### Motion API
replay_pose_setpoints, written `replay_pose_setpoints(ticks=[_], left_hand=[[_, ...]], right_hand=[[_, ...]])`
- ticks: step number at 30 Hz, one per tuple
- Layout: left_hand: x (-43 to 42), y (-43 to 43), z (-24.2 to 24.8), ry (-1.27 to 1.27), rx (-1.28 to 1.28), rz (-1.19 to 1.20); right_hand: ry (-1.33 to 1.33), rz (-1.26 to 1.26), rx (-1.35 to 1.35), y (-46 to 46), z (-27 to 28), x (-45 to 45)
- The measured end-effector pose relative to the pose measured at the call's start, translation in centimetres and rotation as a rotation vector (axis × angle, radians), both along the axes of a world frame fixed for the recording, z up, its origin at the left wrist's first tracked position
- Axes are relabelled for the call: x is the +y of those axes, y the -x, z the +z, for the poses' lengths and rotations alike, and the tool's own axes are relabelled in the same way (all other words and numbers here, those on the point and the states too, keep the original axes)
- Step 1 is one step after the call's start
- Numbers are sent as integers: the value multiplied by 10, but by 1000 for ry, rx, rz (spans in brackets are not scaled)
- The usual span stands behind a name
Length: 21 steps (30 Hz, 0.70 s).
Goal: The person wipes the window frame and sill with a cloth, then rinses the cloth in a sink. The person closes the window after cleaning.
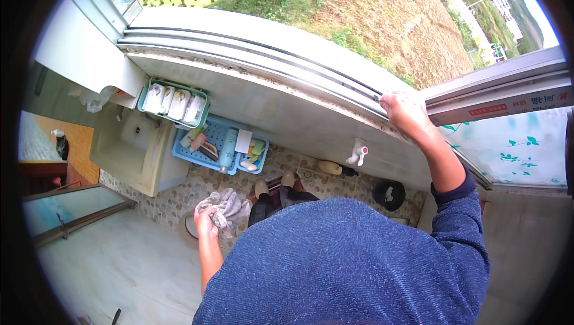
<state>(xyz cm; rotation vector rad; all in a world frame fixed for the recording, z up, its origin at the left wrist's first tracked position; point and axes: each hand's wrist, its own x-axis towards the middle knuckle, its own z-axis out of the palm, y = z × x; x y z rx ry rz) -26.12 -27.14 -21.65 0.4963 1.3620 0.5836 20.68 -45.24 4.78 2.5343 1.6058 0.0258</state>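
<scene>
My left hand (206, 223) holds a crumpled grey cloth (225, 208) low over the pebbled floor. Raised to the right, my right hand (403, 109) rests at the edge of the sliding window's metal frame (497, 92), where it meets the sill track (251, 54). The fingers bend over the track, and whether they grip the frame or hold something small cannot be made out. Behind the wrist is a window pane (524, 150) with a green leaf pattern. The window stands open in front of me, with a field outside.
A washbasin (128, 145) stands at the left, with a green basket (204, 112) of packets beside it. Blue baskets (179, 148) hold bottles and a brush. A white tap (358, 152) juts from the wall. On the floor are a black bucket (379, 196) and a tan bottle (329, 167).
</scene>
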Motion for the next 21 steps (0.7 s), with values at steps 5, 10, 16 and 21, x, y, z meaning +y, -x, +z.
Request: replay_pose_setpoints(ticks=[5, 10, 16, 21], left_hand=[[5, -14, 1, -14, -18, -67], [5, -24, 1, 4, -7, -80], [10, -42, 11, 19, 13, -125], [8, -38, 19, 44, 61, -96]], right_hand=[[26, 104, -111, -9, -23, -25], [119, 42, -105, 1, -23, -16], [-246, 186, 238, -13, -40, 16], [-114, 56, 208, 2, -27, 21]])
